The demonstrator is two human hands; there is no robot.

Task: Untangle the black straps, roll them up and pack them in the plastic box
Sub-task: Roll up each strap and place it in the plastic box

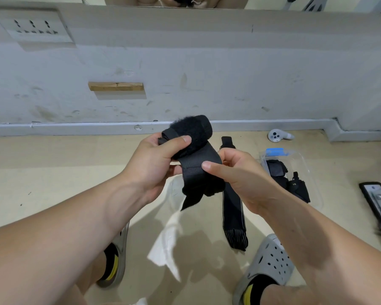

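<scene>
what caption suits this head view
Left hand and right hand grip a half-rolled black fabric strap; clear plastic box holds packed straps.

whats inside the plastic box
The plastic box holds a few black strap bundles, packed close together. How many exactly is unclear, and whatever lies beneath them is covered.

Half-rolled black strap (194, 150) held midair, second strap (233, 208) flat on floor, rolled straps (279, 172) in plastic box (310, 172)

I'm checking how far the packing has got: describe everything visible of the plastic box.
The plastic box is clear and rectangular with rounded corners and a blue part at its far end. It lies flat on the beige floor at the right, holding bundled black straps. Whether a lid covers it cannot be told.
</scene>
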